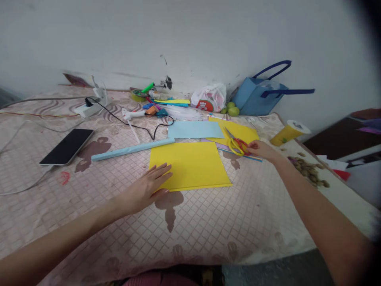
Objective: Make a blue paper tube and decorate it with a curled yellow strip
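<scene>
My left hand (154,180) lies flat with spread fingers on the left part of a yellow sheet of paper (193,165), which has a narrow fold along its near edge. At the right, my right hand (260,150) has its fingers closed at the red handle of a pair of scissors (242,146). Yellow scissor handles (235,147) lie against the red ones, over a stack of coloured paper (253,135). Beyond the yellow sheet is a light blue sheet (196,130). A rolled light blue paper strip (133,149) touches the sheet's upper left corner.
A tablet-like black device (68,147) charges at the left, near a power strip (89,107). A white glue gun (132,114) and its cord lie behind. Along the wall are a plastic bag (210,98), green fruit (233,110) and a blue bag (257,97). A yellow canister (288,133) stands right.
</scene>
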